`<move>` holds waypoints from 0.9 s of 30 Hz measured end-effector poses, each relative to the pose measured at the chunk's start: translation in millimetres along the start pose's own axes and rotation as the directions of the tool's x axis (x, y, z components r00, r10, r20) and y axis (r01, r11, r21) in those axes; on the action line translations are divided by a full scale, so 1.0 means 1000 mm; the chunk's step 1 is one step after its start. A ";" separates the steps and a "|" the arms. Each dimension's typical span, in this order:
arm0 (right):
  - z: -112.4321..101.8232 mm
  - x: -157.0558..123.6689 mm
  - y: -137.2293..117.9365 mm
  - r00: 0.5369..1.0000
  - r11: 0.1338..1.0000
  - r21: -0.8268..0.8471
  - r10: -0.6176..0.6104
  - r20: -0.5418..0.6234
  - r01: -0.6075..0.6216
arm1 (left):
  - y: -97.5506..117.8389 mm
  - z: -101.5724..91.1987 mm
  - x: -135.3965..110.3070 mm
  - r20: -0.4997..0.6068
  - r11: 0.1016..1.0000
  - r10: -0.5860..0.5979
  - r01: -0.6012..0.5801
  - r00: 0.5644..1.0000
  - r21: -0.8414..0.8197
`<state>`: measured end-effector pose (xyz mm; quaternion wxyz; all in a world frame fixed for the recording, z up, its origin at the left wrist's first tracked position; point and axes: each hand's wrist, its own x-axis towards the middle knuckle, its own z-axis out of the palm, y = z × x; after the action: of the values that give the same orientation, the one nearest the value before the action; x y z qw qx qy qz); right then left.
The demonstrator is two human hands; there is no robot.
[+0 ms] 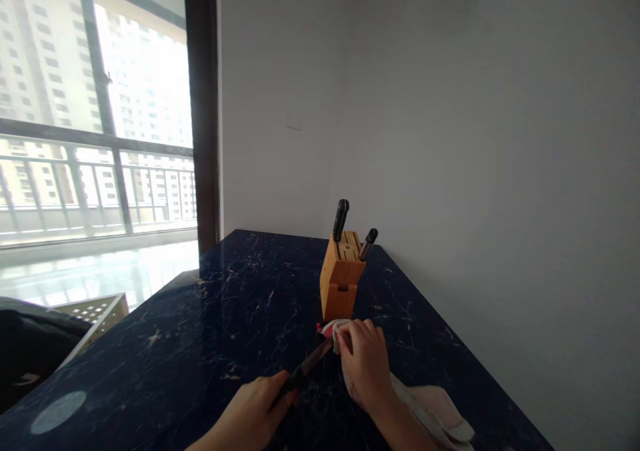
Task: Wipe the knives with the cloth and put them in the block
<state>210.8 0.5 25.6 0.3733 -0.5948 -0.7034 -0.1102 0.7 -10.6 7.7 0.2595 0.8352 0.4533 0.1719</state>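
My left hand (257, 408) is wrapped round the black handle of a knife (316, 356), whose blade points away and to the right. In my right hand (364, 364) is a pale cloth (433, 408) with a red patch, pinched round the tip end of the blade, so that end is hidden. The rest of the cloth trails under my right wrist onto the table. Just beyond my hands stands a wooden knife block (344, 274). A black-handled knife (341, 219) sits in its left side, and a tool with a black and silver handle (369, 243) in its right.
The dark blue marbled table (240, 304) runs up to the wall on the right. A pale round patch (59, 412) marks its front left. Past the left edge are a perforated light-coloured chair or rack (100, 311) and dark fabric (40, 344), with a large window behind.
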 end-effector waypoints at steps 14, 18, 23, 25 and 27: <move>-0.002 -0.001 0.007 1.000 1.000 0.002 0.016 -0.024 -0.015 | -0.011 -0.001 0.007 -0.066 0.966 0.005 -0.022 0.998 -0.256; 0.005 -0.010 -0.018 0.991 0.992 0.072 -0.110 0.072 0.105 | -0.011 0.004 0.008 -0.048 0.989 -0.034 0.027 0.998 -0.146; 0.010 -0.022 -0.043 0.975 0.981 0.140 -0.156 0.157 0.134 | -0.012 0.012 0.006 -0.076 1.000 -0.020 0.020 0.997 -0.007; 0.010 -0.024 -0.044 0.973 0.978 0.163 -0.156 0.172 0.128 | -0.013 0.014 0.006 -0.084 1.000 -0.009 0.010 0.996 0.009; 0.008 -0.024 -0.043 0.967 0.975 0.177 -0.166 0.194 0.132 | -0.015 0.013 0.006 -0.091 1.000 -0.010 0.010 0.996 -0.004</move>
<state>168.2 -24.4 16.9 0.3357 -0.5160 -0.7879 -0.0175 1.1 -2.1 -11.1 0.2407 0.8237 0.4687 0.2093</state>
